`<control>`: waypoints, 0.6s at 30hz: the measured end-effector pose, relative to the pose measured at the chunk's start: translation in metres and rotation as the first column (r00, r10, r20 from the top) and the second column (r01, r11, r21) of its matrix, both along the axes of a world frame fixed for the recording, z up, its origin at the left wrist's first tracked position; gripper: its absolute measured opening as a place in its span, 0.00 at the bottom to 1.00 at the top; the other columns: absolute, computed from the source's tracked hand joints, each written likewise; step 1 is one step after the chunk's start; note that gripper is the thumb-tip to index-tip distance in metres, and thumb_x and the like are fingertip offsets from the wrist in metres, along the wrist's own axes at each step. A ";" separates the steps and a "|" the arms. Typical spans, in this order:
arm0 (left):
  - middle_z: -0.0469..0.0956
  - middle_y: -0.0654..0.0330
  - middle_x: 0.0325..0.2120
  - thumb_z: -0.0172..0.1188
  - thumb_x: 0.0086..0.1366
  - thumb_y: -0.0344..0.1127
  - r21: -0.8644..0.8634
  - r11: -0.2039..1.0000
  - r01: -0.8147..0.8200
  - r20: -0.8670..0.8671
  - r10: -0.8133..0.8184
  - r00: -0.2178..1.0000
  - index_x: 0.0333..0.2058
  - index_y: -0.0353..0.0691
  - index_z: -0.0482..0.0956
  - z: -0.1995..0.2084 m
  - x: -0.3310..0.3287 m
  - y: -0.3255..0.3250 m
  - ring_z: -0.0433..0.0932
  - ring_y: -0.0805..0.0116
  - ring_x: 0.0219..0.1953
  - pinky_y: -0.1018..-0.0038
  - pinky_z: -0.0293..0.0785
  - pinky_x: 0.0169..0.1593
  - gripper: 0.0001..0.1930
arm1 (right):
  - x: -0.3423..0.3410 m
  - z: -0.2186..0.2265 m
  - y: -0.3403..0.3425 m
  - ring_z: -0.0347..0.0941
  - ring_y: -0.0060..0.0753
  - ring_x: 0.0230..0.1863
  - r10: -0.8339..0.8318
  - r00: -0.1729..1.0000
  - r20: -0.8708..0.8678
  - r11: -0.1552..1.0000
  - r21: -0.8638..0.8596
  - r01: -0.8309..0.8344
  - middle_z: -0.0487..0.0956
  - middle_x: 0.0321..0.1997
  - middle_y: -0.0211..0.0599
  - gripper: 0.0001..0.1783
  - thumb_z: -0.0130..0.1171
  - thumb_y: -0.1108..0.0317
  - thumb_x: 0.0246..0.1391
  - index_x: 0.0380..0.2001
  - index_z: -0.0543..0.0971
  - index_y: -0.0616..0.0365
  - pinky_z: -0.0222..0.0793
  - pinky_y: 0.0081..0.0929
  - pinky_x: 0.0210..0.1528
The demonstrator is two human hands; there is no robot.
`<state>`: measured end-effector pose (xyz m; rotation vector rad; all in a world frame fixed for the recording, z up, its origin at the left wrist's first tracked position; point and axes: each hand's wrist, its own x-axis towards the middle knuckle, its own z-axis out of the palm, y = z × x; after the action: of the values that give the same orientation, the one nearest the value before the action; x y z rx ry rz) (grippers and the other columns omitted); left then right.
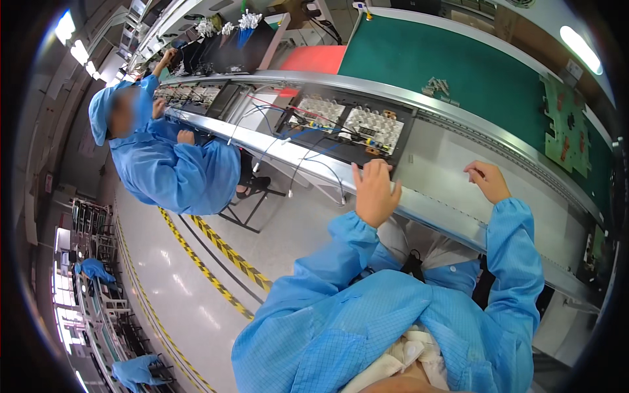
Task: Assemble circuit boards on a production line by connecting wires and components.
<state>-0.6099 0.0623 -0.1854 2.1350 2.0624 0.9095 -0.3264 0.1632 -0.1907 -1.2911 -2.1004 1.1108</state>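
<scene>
My left hand (375, 193) is at the near right corner of a black tray (414, 124) on the conveyor. Its fingers are spread, and I cannot tell whether they touch the tray. On the tray lie two blocks of white round parts (375, 128) with blue, red, yellow and black wires. Several loose wires (298, 167) with white plugs dangle over the conveyor's front rail. My right hand (490, 182) hovers farther right above the conveyor, near its front rail. Its fingers are loosely bent and apart, with nothing visible in them.
Behind the conveyor (452, 160) runs a green-topped bench (406, 49) with a small pile of metallic pieces (438, 86) and a green circuit panel (565, 128). To the left a co-worker (173, 154) in blue sits at the line. Yellow-black tape (226, 252) marks the floor.
</scene>
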 end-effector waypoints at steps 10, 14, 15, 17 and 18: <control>0.65 0.55 0.43 0.60 0.50 0.39 -0.029 0.963 0.270 0.123 -0.264 0.957 0.44 0.31 0.67 0.008 0.083 -0.012 0.64 0.57 0.50 0.43 0.41 0.61 0.24 | 0.014 0.001 0.010 0.70 0.23 0.28 0.036 0.947 -0.319 0.729 -0.640 -0.243 0.75 0.28 0.33 0.26 0.37 0.47 0.61 0.46 0.70 0.60 0.68 0.20 0.33; 0.64 0.53 0.46 0.60 0.50 0.42 -0.034 0.925 0.379 0.116 -0.373 0.920 0.47 0.30 0.65 0.007 0.116 -0.019 0.62 0.58 0.53 0.43 0.40 0.61 0.29 | 0.023 -0.021 0.016 0.71 0.25 0.26 0.056 0.936 -0.348 0.532 -0.783 -0.323 0.74 0.27 0.35 0.22 0.43 0.50 0.59 0.40 0.71 0.59 0.68 0.23 0.32; 0.63 0.53 0.47 0.60 0.50 0.42 -0.021 0.913 0.407 0.101 -0.403 0.910 0.49 0.30 0.64 0.006 0.122 -0.022 0.61 0.58 0.53 0.43 0.39 0.61 0.30 | 0.028 -0.024 0.016 0.71 0.27 0.25 -0.015 0.964 -0.266 0.564 -0.799 -0.211 0.75 0.26 0.36 0.19 0.46 0.52 0.58 0.37 0.70 0.59 0.69 0.25 0.32; 0.61 0.50 0.51 0.60 0.50 0.41 -0.088 0.893 0.442 0.116 -0.431 0.895 0.51 0.30 0.62 0.011 0.130 -0.030 0.58 0.55 0.58 0.45 0.41 0.62 0.32 | 0.041 -0.035 0.015 0.71 0.29 0.24 -0.095 0.980 -0.176 0.582 -0.808 -0.088 0.75 0.26 0.37 0.17 0.50 0.54 0.57 0.34 0.70 0.59 0.69 0.27 0.31; 0.60 0.49 0.53 0.60 0.50 0.39 0.008 0.841 0.541 0.194 -0.532 0.824 0.52 0.31 0.62 0.013 0.132 -0.037 0.56 0.54 0.59 0.47 0.43 0.62 0.32 | 0.051 -0.043 0.016 0.72 0.32 0.25 -0.142 0.979 -0.145 0.593 -0.804 -0.033 0.75 0.26 0.39 0.16 0.53 0.57 0.55 0.34 0.69 0.60 0.69 0.28 0.31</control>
<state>-0.4779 0.0256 -0.1725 2.3035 1.2610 0.9160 -0.2756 0.1795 -0.2337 -1.4914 -1.3749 2.2147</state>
